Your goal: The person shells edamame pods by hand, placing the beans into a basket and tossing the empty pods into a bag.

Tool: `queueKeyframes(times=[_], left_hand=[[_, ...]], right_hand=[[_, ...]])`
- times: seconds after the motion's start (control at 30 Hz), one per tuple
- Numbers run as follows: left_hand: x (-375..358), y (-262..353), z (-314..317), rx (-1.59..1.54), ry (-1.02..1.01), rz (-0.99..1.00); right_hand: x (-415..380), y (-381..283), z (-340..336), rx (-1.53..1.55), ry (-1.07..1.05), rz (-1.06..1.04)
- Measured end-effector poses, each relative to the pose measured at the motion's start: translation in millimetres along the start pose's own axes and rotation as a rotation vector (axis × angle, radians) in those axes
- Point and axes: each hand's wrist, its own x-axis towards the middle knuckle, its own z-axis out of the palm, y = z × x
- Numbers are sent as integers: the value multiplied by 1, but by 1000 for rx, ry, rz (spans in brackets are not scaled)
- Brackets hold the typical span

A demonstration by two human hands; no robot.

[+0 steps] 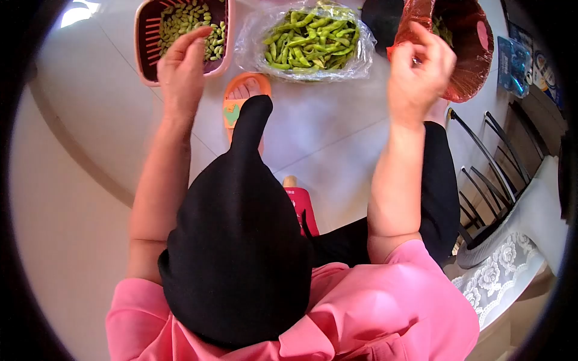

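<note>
My left hand (182,72) is over a pink plastic basket (226,36) with shelled green beans (180,23) in it. Its fingers are pressed together, and what they hold, if anything, is hidden. My right hand (422,75) is at the near left side of a bin lined with a red plastic bag (472,75). The fingers of this hand are loosely curled and apart, with nothing visible in them. Between the hands, farther forward, green edamame pods (310,42) lie in a clear plastic bag (250,60) on the floor. Some green bits show inside the red-lined bin.
My foot in an orange slipper (230,114) stands below the basket. A red packet or box (301,207) lies on the tiled floor (337,132) between my legs. At right are black metal rails (500,156), white lace cloth (500,271) and a blue package (513,66).
</note>
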Motion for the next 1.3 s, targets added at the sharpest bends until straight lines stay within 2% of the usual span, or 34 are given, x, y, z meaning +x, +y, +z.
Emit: queueKeyframes(times=[0.03, 0.1, 0.2, 0.27, 0.37, 0.43, 0.47, 0.53, 0.57, 0.63, 0.7, 0.77, 0.8, 0.87, 0.9, 0.97, 1.07, 1.13, 1.2, 1.3], left_hand=[[-4, 0, 4, 73, -53, 31], [-14, 3, 18, 99, -156, -28], [-25, -7, 36, 0, -271, 0], [-34, 0, 44, 100, -329, -4], [-34, 0, 46, 219, -361, 12], [-32, 1, 47, 434, -353, 216], [-30, 0, 49, 429, -356, 216], [-27, 0, 52, 716, -334, 611], [-27, 3, 52, 714, -334, 613], [-26, 11, 52, 768, -619, 209], [-28, 18, 50, 743, -609, 154], [-31, 20, 47, 718, -595, 102], [-34, 19, 47, 647, -533, 60], [-37, 14, 48, 574, -476, 18], [-40, 11, 50, 483, -451, 23], [-42, 5, 53, 395, -433, 24], [-40, 4, 55, 466, -484, 89], [-39, 13, 54, 662, -432, 416], [-38, 13, 54, 651, -420, 408], [-39, 14, 53, 681, -436, 378]], right_hand=[[0, -1, 10, 11, -54, -82], [-14, -22, 36, 149, -389, 42], [-38, -20, 83, 77, -507, -57], [-46, -14, 104, -122, -631, -19], [-51, -8, 100, -114, -652, 3], [-51, -18, 84, -89, -609, -28], [-51, -24, 73, -36, -583, -113], [-51, -36, 59, 49, -544, -252], [-53, -40, 55, 47, -543, -252], [-56, -48, 48, 132, -519, -313], [-59, -51, 43, 120, -548, -317], [-61, -52, 42, 219, -393, -115], [-63, -51, 42, 221, -391, -118], [-69, -45, 39, 426, -484, 479], [-71, -44, 39, 424, -482, 483], [-75, -46, 43, 977, -579, 820], [-75, -52, 46, 942, -609, 831], [-73, -56, 47, 915, -603, 826], [-72, -59, 47, 825, -610, 720], [-69, -62, 45, 754, -668, 675]])
